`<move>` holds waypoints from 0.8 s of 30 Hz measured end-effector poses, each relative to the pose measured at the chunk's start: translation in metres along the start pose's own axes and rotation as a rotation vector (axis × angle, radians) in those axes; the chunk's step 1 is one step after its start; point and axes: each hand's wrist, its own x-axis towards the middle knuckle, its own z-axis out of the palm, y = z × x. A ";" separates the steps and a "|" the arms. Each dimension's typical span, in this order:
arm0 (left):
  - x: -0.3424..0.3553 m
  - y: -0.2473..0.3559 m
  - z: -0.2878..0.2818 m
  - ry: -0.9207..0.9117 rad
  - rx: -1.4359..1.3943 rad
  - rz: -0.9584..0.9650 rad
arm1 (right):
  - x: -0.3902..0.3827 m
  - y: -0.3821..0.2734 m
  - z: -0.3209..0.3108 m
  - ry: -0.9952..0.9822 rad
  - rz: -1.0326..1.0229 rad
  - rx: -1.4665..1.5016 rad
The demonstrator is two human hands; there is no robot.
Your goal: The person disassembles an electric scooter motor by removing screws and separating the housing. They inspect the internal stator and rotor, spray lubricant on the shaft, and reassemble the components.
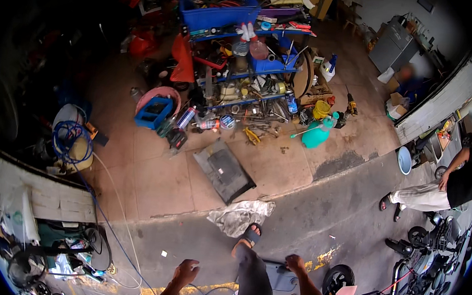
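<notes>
My left hand (pixel 185 270) hangs over the grey pavement with its fingers loosely bent and apart, nothing visible in it. On the other side of my dark-trousered leg, my right hand (pixel 295 263) is held low, fingers slightly curled, and also looks bare. Just beside it, partly behind my leg, lies a flat grey panel (pixel 279 277); I cannot make out any contact. My sandalled foot (pixel 252 236) is at the edge of a crumpled whitish cloth (pixel 240 217). Past the cloth, a dark flat metal box (pixel 224 172) rests on the tiled floor.
A blue-shelved rack (pixel 248 67) crowded with tools stands ahead, with a green spray bottle (pixel 317 133) and a yellow tub (pixel 322 110) by it. Blue hose (pixel 70 141) trails from the left. Motorcycles (pixel 413 270) and another person (pixel 463 181) are at right.
</notes>
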 end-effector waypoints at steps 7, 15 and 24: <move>0.226 0.186 -0.052 0.017 0.029 0.318 | 0.215 -0.178 -0.153 0.150 -0.172 0.253; 0.517 0.303 -0.096 -0.128 0.312 0.547 | 0.424 -0.246 -0.179 0.274 -0.151 0.302; 0.794 0.297 -0.076 0.075 0.928 0.856 | 0.625 -0.297 -0.170 0.531 -0.219 0.044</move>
